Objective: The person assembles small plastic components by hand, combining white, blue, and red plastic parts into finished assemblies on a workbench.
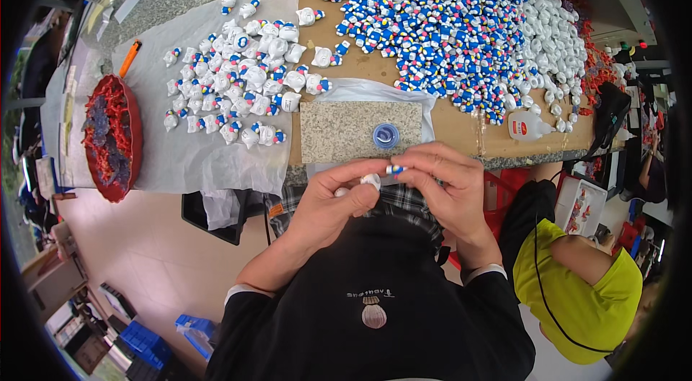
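Observation:
Over the table's front edge, my left hand (328, 201) grips a small white figurine head (371, 180) between thumb and fingers. My right hand (454, 190) pinches a tiny blue-and-white figurine body (396, 170) with spots of yellow. The two pieces are close together, but I cannot tell whether they touch. Just beyond my hands, a small round blue dish (386, 136) stands on a speckled stone slab (328, 129). Left of the slab, many white figurines with blue parts (252, 78) lie on a sheet of white paper (245, 165).
A large heap of blue-and-white bodies (432, 28) covers the back right, beside a heap of white pieces (555, 56). A white bottle (528, 126) lies near the right edge. On the left are a red bowl (133, 129) and an orange cutter (130, 59). A person in yellow-green (577, 287) sits right.

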Tool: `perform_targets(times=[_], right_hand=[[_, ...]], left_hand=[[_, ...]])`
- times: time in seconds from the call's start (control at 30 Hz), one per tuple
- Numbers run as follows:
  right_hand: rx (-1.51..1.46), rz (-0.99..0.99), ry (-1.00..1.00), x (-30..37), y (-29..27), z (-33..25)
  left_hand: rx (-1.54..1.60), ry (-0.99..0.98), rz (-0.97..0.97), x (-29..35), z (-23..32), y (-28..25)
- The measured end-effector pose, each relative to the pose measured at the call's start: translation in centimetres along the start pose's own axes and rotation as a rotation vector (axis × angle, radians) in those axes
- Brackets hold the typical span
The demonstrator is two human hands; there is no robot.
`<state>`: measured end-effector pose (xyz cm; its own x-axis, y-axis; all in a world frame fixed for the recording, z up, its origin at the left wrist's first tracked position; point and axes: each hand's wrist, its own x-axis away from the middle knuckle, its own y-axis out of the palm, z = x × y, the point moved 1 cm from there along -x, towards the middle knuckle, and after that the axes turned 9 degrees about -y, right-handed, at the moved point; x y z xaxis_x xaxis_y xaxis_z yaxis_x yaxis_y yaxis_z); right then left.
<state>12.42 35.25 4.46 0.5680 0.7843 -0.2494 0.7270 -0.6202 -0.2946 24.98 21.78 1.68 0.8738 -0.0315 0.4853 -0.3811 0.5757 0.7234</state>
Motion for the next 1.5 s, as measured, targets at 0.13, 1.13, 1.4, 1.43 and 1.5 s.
perform_targets(times=[0.13, 1.13, 1.4, 1.43, 1.5], right_hand=[[0.310, 0.084, -0.122, -1.7, 0.5, 1.0], [-0.342, 0.149, 0.035, 0.1, 2.4, 1.5], [-0.290, 0.141, 0.078, -0.8, 2.7, 1.1], [-0.235, 0.129, 0.059, -1.3, 2.3, 0.5], [-0.169, 0.209, 0.071, -1.3, 1.5, 0.7]], left_hand=[[0.005, 0.119, 0.060, 0.6, 0.1, -0.7], [-0.656, 0.537, 0.302, -0.7, 0.7, 0.2], [-0.744, 0.594, 0.342, -1.0, 1.9, 0.1], [-0.699, 0.545, 0.360, -0.9, 2.2, 0.1], [-0.706, 0.509, 0.470, -0.7, 3.7, 0.2]])
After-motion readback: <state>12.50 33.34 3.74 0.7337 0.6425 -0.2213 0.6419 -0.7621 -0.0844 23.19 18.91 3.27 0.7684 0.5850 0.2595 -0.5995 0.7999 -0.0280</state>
